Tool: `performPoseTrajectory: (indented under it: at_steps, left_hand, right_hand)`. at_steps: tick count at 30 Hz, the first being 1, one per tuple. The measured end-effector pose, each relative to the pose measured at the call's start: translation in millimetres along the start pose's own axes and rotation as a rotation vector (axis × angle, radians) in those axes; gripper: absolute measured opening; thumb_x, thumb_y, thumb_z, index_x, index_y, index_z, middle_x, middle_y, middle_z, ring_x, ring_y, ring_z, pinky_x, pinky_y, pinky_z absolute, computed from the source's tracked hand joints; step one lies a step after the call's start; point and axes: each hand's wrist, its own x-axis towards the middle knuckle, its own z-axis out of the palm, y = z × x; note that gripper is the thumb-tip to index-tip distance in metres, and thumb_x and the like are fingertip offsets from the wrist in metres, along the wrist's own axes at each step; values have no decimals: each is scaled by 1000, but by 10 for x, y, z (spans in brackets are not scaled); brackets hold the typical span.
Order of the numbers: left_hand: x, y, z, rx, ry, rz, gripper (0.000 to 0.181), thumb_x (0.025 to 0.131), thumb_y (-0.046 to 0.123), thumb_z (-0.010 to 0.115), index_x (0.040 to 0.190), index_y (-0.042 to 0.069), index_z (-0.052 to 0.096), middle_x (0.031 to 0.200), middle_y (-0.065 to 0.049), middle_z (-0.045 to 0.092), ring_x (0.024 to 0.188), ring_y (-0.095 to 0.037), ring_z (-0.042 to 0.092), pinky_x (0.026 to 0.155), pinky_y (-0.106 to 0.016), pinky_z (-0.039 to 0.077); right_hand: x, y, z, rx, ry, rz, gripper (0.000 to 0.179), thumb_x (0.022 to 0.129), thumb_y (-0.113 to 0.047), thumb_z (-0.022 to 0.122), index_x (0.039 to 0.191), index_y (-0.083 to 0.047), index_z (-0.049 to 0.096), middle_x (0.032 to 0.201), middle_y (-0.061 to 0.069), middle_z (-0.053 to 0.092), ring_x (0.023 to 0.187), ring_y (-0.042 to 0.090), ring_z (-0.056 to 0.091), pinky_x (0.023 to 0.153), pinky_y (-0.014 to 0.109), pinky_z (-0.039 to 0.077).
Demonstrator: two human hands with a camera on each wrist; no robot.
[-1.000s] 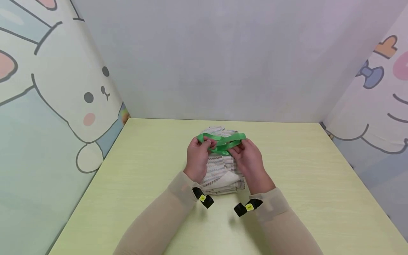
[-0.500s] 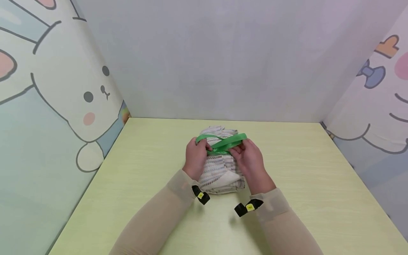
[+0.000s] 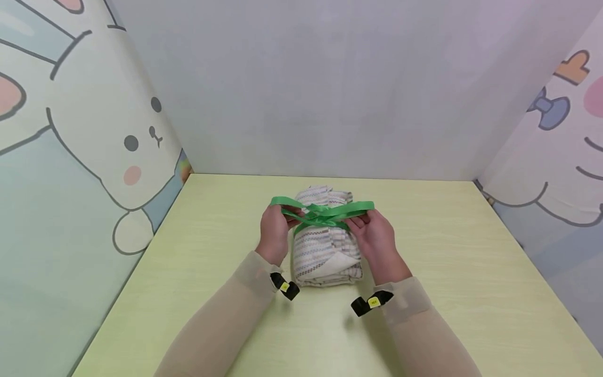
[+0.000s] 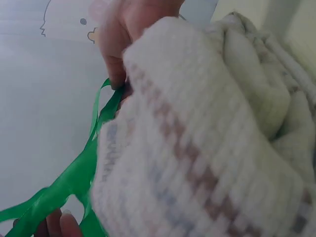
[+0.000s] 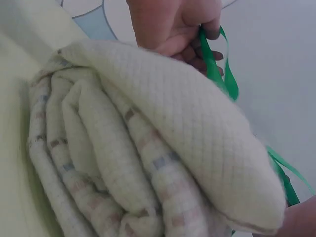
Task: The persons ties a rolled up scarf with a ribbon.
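A bundle of folded, striped cream cloth (image 3: 325, 251) lies on the table, with a green ribbon (image 3: 325, 213) tied round its upper part. The ribbon forms a bow with a crossing in the middle and a loop at either side. My left hand (image 3: 275, 233) pinches the left loop, just off the bundle's left edge. At the other side, my right hand (image 3: 377, 238) pinches the right loop between thumb and fingers. The cloth (image 4: 192, 128) covers much of the left wrist view, beside the ribbon (image 4: 69, 180). Cloth folds (image 5: 148, 148) also hide part of the right wrist view.
The pale yellow-green table (image 3: 212, 230) extends on both sides of the bundle. A plain pale wall (image 3: 320, 104) stands behind it. Side walls with cartoon animals, including a rabbit (image 3: 108, 146), border the table left and right.
My left hand has moved left, and my right hand slightly right. The ribbon loops have spread apart, and the crossing has drawn together at the middle. The bundle stays in place.
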Motion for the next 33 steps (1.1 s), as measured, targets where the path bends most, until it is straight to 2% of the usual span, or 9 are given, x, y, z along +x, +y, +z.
performPoseTrajectory:
  at_steps: [4, 7, 10, 13, 18, 24, 28, 31, 33]
  left_hand:
    - [18, -3, -73, -80, 13, 13, 43, 109, 21, 35, 99, -1, 71, 99, -21, 70, 94, -35, 69, 88, -42, 58]
    - [33, -25, -113, -119, -9, 31, 41, 109, 22, 37, 101, -2, 70, 101, -21, 70, 101, -42, 67, 90, -41, 57]
    - [35, -66, -155, -163, -33, 25, 37, 110, 22, 40, 101, -1, 67, 101, -19, 70, 105, -41, 66, 92, -40, 56]
    - [35, -98, -200, -250, -54, -6, 34, 111, 20, 40, 100, 0, 65, 101, -16, 69, 104, -35, 67, 95, -40, 55]
    - [64, -98, -280, -408, -58, -45, 32, 111, 16, 42, 101, -2, 67, 100, -16, 69, 100, -29, 67, 100, -42, 51]
    - [110, -57, -376, -501, -58, -63, 35, 109, 12, 40, 95, -1, 69, 100, -17, 70, 97, -28, 68, 104, -43, 48]
    - [121, -14, -473, -543, -67, -75, 37, 108, 11, 41, 90, -1, 71, 99, -16, 71, 94, -28, 69, 105, -44, 48]
    - [135, 17, -575, -576, -74, -87, 36, 110, 13, 40, 93, 0, 68, 98, -14, 71, 95, -28, 70, 106, -44, 47]
    - [147, 36, -639, -591, -70, -94, 34, 112, 14, 37, 96, 2, 64, 97, -12, 71, 96, -28, 70, 108, -44, 46]
  right_hand:
    - [33, -4, -87, 35, 22, 33, 35, 115, -21, 31, 139, 0, 44, 132, 19, 49, 134, 30, 51, 110, 37, 44]
    - [49, -25, -139, 89, 30, 68, 44, 115, -21, 29, 154, -1, 33, 147, 22, 40, 144, 31, 41, 112, 37, 42]
    - [72, -60, -185, 224, 37, 133, 50, 115, -20, 26, 162, -5, 20, 161, 21, 28, 151, 28, 31, 116, 38, 37]
    - [93, -102, -222, 356, 51, 191, 51, 115, -21, 25, 163, -8, 16, 166, 16, 22, 153, 25, 26, 119, 38, 31]
    - [111, -176, -287, 417, 62, 200, 45, 114, -22, 25, 158, -9, 25, 161, 13, 32, 150, 22, 32, 119, 36, 30]
    - [90, -294, -368, 438, 58, 176, 39, 115, -23, 27, 149, -7, 34, 137, 18, 54, 148, 25, 38, 117, 38, 34]
    - [80, -357, -423, 426, 58, 167, 37, 115, -24, 27, 145, -6, 37, 139, 18, 53, 147, 26, 39, 118, 39, 33]
    - [69, -406, -475, 422, 51, 165, 36, 115, -24, 27, 143, -5, 39, 138, 19, 53, 143, 28, 44, 118, 40, 32]
    - [60, -445, -521, 415, 49, 160, 36, 115, -24, 28, 142, -4, 41, 127, 22, 58, 136, 30, 52, 118, 41, 33]
